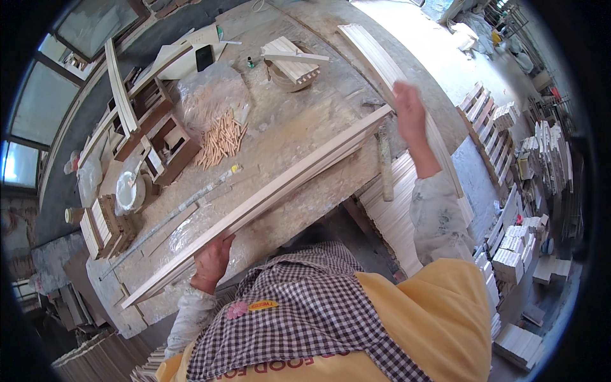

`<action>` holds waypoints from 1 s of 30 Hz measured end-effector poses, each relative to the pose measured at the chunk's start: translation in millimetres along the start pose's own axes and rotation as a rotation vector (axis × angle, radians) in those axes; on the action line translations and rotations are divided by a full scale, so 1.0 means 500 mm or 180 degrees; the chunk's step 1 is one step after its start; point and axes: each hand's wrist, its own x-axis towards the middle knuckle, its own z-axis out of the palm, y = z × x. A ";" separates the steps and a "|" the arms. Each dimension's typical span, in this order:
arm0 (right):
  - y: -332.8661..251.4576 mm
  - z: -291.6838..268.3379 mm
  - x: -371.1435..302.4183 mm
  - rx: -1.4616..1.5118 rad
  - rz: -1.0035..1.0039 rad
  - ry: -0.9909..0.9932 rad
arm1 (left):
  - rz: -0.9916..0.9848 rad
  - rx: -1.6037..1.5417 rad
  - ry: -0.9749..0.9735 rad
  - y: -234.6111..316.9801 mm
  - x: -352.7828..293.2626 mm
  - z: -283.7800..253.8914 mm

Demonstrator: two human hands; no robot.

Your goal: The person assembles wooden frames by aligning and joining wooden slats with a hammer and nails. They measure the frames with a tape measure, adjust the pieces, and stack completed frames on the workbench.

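Note:
A long pale wooden strip (pixel 280 181) runs diagonally across the worktable, with at least one more strip against its near side. My left hand (pixel 213 260) is closed around its lower left part, thumb and fingers against the edge. Beside the strip's far right end is my right hand (pixel 409 111), raised and smeared by motion, so its fingers cannot be made out. Below that end lies a hammer (pixel 386 169), its handle pointing toward me and its head partly hidden by the strip.
A heap of wooden dowels (pixel 221 140) lies beside a plastic bag (pixel 213 92). Around them are wooden boxes (pixel 168 149), a white bowl (pixel 130 191), a dark phone (pixel 204 58) and stacked grooved pieces (pixel 289 60). Long boards (pixel 398 210) lean at right; a pallet (pixel 487 124) stands beyond.

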 end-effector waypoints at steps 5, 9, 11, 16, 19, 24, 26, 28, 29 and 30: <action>-0.262 -0.020 0.075 -0.0172 -0.0109 -0.0580 | 0.0186 -0.0026 0.0019 0.012 0.019 -0.022; -0.196 0.050 0.061 -0.1585 0.0113 -0.2349 | 0.0164 -0.0208 0.0082 0.005 0.030 -0.018; -0.211 0.069 0.073 -0.1511 0.0073 -0.2666 | 0.0006 -0.0143 0.0274 0.002 0.021 -0.018; -0.144 0.072 0.063 -0.1609 -0.0407 -0.2593 | -0.0539 -0.0135 0.0498 -0.039 -0.025 -0.003; -0.050 0.062 0.074 -0.1329 -0.0075 -0.2600 | -0.1229 0.0217 0.1347 -0.066 -0.105 -0.001; -0.074 0.070 0.090 -0.0514 0.0547 -0.2627 | -0.3310 0.0178 0.2993 -0.177 -0.256 0.061; -0.062 0.071 0.093 -0.0553 0.0459 -0.2587 | -0.4130 -0.0714 0.3390 -0.254 -0.287 0.093; -0.053 0.082 0.102 -0.0598 0.0400 -0.2636 | -0.3917 -0.1125 0.3696 -0.333 -0.309 0.127; -0.052 0.080 0.107 -0.0639 0.0410 -0.2667 | -0.3664 -0.1204 0.3722 -0.361 -0.302 0.124; -0.055 0.092 0.115 -0.0654 0.0390 -0.2729 | -0.3613 -0.1462 0.3686 -0.400 -0.316 0.135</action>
